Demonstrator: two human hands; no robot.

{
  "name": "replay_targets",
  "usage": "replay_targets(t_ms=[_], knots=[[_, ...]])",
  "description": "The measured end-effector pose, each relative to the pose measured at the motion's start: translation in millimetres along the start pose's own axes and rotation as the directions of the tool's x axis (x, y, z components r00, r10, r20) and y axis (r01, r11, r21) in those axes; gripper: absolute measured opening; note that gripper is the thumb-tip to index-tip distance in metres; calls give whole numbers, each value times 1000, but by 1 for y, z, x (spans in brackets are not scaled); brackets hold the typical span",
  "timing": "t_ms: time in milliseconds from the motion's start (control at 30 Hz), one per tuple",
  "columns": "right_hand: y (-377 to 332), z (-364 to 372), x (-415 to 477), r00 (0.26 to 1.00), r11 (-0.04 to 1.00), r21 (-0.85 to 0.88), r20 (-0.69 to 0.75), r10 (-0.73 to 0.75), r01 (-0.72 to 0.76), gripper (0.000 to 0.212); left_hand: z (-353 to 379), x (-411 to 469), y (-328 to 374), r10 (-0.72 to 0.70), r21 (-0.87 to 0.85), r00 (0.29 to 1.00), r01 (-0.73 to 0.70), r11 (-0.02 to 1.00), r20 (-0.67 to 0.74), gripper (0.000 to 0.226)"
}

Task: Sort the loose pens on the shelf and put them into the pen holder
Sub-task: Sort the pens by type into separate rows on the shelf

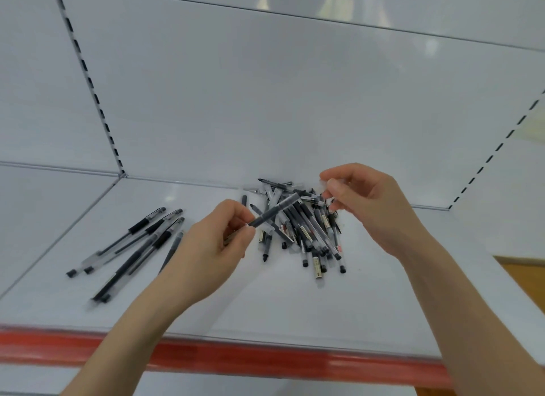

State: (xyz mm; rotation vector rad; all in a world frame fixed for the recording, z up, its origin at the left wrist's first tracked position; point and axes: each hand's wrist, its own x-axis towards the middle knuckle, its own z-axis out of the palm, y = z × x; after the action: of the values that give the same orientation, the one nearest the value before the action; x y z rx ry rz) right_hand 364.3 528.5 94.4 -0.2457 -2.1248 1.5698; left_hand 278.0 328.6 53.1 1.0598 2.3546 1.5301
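Your shelf (295, 301): smooth glossy white metal, red edge strip (265, 360). Pens (306, 227): clear plastic, matt black grips.

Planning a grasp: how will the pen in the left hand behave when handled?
The pen looks stiff, jutting straight from the left hand. Probably light: fingertips alone hold it. Its round barrel may roll on the smooth shelf.

1 raised pen (274, 209), at least 4 separated pens (138, 227) at left, and 1 tangled pile (306, 233) too dense to count, on 1 shelf (295, 304).
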Motion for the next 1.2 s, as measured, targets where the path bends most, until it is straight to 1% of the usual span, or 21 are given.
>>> replay_targets(t_ms=[133,400,467,567,633,733,800,867,933,967,1000,1033,1100,1133,1200], knots=[[-5,1,-1,999,997,-61,28,-37,39,23,1,0,0,19,4,1000,-19,1000,8,17],[-5,5,-5,988,990,-133,155,-14,35,21,4,-1,3,24,1,1000,-24,1000,-5,19],[-4,9,-6,985,996,-84,172,-3,18,17,5,-2,7,43,11,999,-43,999,-16,20],[1,13,-7,991,999,21,133,25,-28,14,6,-2,9,88,44,996,-88,995,-2,27],[6,17,-7,992,998,45,119,32,-38,14,7,-3,8,93,56,996,-93,994,3,27],[14,23,-8,990,998,53,137,34,-41,15,5,-5,3,102,63,995,-101,993,-22,30],[17,27,-7,987,995,86,152,43,-57,14,5,-6,0,95,56,994,-92,994,-53,33],[19,31,-1,986,991,109,153,60,-77,15,5,-4,-4,48,38,993,-45,998,-103,30],[23,34,9,993,996,49,90,75,-79,13,2,-1,-10,-15,75,983,29,997,-181,21],[26,35,15,996,997,-10,38,79,-79,10,-1,0,-16,-45,128,972,76,989,-231,18],[30,37,20,997,993,-95,-2,73,-73,7,-5,1,-23,-62,194,958,120,974,-279,19],[34,39,24,998,975,-213,-7,56,-56,7,-8,1,-31,-68,264,948,155,952,-312,23],[43,47,28,995,887,-462,90,51,-3,7,-13,-2,-44,-95,366,933,228,902,-347,25],[48,52,29,987,832,-554,146,68,25,7,-13,-3,-49,-115,413,927,267,871,-356,22],[55,64,29,971,719,-692,211,110,69,16,-11,-5,-53,-155,510,926,324,797,-344,21]])
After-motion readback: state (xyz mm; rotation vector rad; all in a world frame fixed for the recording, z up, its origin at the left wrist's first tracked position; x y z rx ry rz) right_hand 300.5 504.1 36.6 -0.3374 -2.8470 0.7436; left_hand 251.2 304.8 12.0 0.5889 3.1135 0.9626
